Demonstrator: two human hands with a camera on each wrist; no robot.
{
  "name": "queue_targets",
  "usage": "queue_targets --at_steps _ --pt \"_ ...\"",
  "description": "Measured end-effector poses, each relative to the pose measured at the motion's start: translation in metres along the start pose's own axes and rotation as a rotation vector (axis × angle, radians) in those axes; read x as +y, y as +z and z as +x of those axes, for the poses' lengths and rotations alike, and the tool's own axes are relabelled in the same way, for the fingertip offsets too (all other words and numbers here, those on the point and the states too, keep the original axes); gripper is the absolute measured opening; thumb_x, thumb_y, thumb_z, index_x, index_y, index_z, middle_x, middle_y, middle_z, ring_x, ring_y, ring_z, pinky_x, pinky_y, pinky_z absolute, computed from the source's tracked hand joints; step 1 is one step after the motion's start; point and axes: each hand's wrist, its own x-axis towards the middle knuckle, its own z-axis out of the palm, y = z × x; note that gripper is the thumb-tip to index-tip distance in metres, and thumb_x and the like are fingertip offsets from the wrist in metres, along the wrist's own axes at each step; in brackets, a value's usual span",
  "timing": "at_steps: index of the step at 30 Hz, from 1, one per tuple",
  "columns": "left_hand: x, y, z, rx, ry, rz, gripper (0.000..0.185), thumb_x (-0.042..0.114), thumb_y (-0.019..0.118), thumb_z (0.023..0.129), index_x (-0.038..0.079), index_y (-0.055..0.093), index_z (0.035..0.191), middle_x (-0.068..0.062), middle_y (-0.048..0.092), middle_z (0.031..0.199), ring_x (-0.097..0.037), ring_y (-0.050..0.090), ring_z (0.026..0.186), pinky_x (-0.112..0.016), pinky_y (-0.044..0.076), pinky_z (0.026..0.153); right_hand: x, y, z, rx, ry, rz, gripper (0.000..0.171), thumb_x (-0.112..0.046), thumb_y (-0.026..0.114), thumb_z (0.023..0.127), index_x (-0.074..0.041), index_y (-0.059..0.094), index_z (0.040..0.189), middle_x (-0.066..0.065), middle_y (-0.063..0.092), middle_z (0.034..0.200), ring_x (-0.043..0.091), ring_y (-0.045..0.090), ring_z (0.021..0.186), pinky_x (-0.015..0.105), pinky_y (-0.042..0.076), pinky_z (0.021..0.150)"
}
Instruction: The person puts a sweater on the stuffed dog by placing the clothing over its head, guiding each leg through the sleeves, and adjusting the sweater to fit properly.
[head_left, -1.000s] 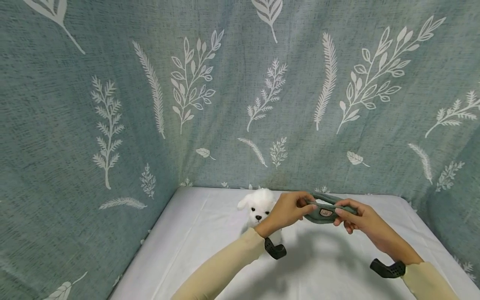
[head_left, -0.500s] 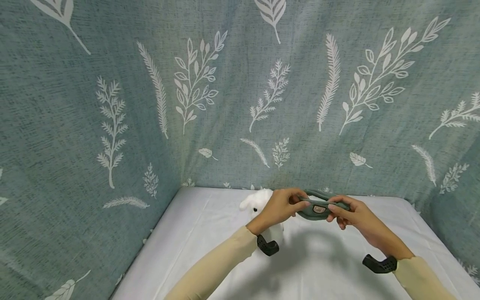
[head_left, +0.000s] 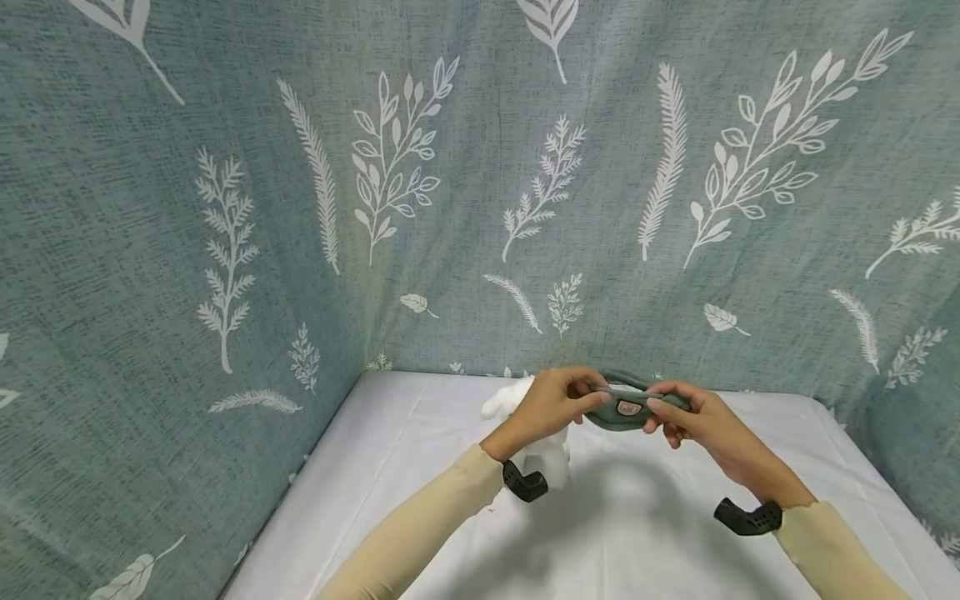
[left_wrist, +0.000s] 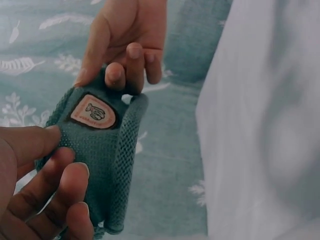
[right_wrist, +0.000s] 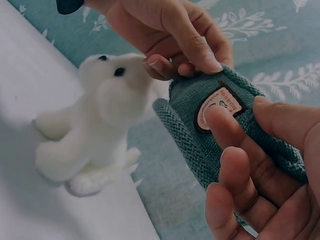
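A small green knitted band with rolled edges [head_left: 611, 414] is held up above the white table, forming a loop. Its sewn-on oval patch [right_wrist: 201, 116] faces back toward the person. My left hand [head_left: 551, 402] pinches the band's left end between thumb and fingers. At the other end my right hand [head_left: 697, 419] grips it likewise, thumb on the near face. In the left wrist view the knit [left_wrist: 95, 155] stretches between both hands. A white plush dog [right_wrist: 95, 115] sits on the table behind my left hand, its face hidden by that hand in the head view.
The white-covered table [head_left: 420, 467] reaches back to a blue-green curtain [head_left: 465, 208] with white leaf prints, which also hangs along both sides. Dark shadows of the arms fall on the cloth. A black wrist device [head_left: 523, 482] sits on each forearm.
Both hands have shifted slightly left and up with the knitted band between them. The left hand has come to cover the plush dog's face in the head view.
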Motion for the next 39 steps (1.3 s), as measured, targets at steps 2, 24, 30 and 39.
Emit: queue_targets --at_steps 2,24,30,39 --pt "0.001 -0.003 0.000 0.009 0.007 0.005 0.023 0.028 0.070 0.100 0.014 0.072 0.118 -0.002 0.070 0.082 -0.009 0.063 0.059 -0.026 0.055 0.060 -0.002 0.001 0.002 -0.002 -0.012 0.001 0.037 -0.033 0.056 0.108 -0.006 0.052 0.134 0.012 0.073 0.099 0.019 0.056 0.069 0.038 0.052 0.069" --pt "0.004 -0.044 -0.004 0.093 0.031 0.069 0.021 0.031 0.070 0.100 0.016 0.073 0.115 0.001 0.068 0.083 -0.026 0.067 0.062 -0.029 0.056 0.060 -0.023 0.029 0.033 -0.014 -0.063 0.072 0.040 -0.032 0.061 0.105 -0.005 0.055 0.133 0.010 0.073 0.093 0.017 0.056 0.067 0.034 0.052 0.067" --pt "-0.002 -0.057 -0.011 0.112 0.029 0.082 0.021 0.030 0.070 0.100 0.016 0.073 0.115 -0.001 0.068 0.082 -0.024 0.066 0.061 -0.031 0.056 0.059 -0.026 0.041 0.044 -0.020 -0.060 0.087 0.042 -0.036 0.064 0.103 -0.006 0.056 0.132 0.011 0.073 0.093 0.016 0.055 0.066 0.034 0.051 0.067" --pt "-0.010 -0.073 -0.023 0.133 0.014 0.112 0.018 0.030 0.070 0.100 0.018 0.074 0.113 -0.002 0.068 0.080 -0.022 0.065 0.060 -0.032 0.053 0.057 -0.025 0.059 0.058 -0.077 -0.069 0.105 0.042 -0.036 0.062 0.104 -0.006 0.056 0.133 0.013 0.072 0.095 0.018 0.054 0.068 0.035 0.050 0.068"
